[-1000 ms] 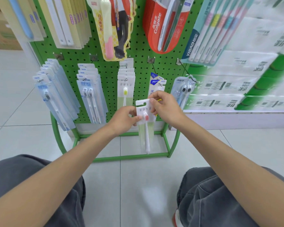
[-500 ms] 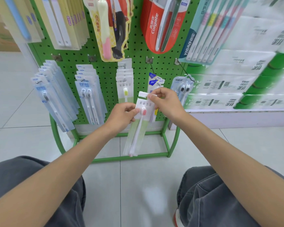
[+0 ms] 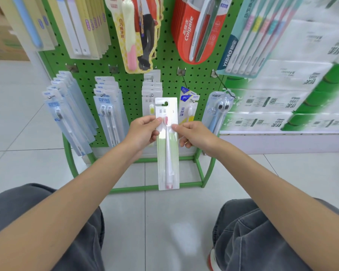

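Observation:
A white blister pack with a pink-bristled white toothbrush (image 3: 167, 153) hangs upright between both hands, in front of the green pegboard rack (image 3: 168, 61). My left hand (image 3: 143, 132) pinches the pack's left edge near the bristles, thumb on its front. On the right edge, my right hand (image 3: 196, 136) pinches it at the same height. The pack's hang hole at the top is free of any hook. Behind it a row of like packs with a yellow brush (image 3: 151, 89) hangs on a peg.
Other toothbrush packs hang on pegs: blue ones (image 3: 70, 114), twin-brush packs (image 3: 109, 112), a yellow-white pack (image 3: 188, 106) and a pack with eyes (image 3: 219, 110). Stacked tissue packs (image 3: 294, 98) fill the shelf to the right. My knees are at the bottom, over a tiled floor.
The pack has been turned from tilted to upright and raised a little. My right hand slid from the pack's top tab down to its right edge; my left hand stayed on the left edge.

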`<state>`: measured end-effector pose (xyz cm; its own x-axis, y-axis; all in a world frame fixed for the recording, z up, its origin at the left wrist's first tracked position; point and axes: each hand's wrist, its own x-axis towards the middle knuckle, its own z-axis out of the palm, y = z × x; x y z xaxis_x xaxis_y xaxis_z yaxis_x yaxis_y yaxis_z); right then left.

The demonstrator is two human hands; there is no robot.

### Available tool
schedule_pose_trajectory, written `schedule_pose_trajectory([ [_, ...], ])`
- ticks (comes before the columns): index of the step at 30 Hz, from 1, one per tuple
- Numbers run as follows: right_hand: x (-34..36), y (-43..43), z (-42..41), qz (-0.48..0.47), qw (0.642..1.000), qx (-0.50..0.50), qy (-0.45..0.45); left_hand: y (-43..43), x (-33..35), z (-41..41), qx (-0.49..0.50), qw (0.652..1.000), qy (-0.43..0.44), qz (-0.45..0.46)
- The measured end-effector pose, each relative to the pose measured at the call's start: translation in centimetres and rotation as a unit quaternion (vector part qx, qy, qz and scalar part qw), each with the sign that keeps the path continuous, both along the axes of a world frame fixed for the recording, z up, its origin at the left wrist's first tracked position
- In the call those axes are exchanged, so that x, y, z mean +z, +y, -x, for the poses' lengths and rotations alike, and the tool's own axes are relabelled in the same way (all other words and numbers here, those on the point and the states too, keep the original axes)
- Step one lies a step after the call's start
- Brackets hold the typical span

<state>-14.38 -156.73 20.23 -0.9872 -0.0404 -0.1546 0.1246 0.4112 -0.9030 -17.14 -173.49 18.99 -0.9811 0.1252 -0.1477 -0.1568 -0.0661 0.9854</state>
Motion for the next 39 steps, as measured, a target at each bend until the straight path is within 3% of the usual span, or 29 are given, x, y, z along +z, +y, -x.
schedule_pose_trajectory([
  [11, -2.8, 1.1, -3.4, -0.091, 0.986, 0.107, -0.092, 0.9, 0.5, 0.2, 0.0, 1.0, -0.009, -0.012],
  [23, -4.7, 0.8, -5.0, -0.06, 0.984, 0.104, -0.129, 2.5, 0.3, 0.4, 0.015, 1.0, -0.018, 0.011],
  [26, -4.7, 0.8, -5.1, -0.076, 0.977, 0.146, -0.135, 2.3, 0.0, 0.5, 0.032, 0.999, -0.028, 0.007],
  [30, -5.2, 0.5, -4.8, -0.108, 0.978, 0.131, -0.124, 1.7, -0.2, 0.3, 0.047, 0.998, -0.032, 0.009],
  [33, -5.4, 0.3, -4.9, -0.119, 0.979, 0.127, -0.112, 1.4, 0.4, -0.4, 0.032, 0.997, 0.005, 0.065],
  [36, -5.1, 0.2, -5.1, -0.117, 0.981, 0.122, -0.098, 1.2, 0.4, -1.1, -0.042, 0.977, 0.069, 0.197],
  [39, -5.0, -0.1, -5.4, -0.12, 0.985, 0.109, -0.066, 1.0, -0.4, -1.3, -0.098, 0.959, 0.062, 0.259],
])
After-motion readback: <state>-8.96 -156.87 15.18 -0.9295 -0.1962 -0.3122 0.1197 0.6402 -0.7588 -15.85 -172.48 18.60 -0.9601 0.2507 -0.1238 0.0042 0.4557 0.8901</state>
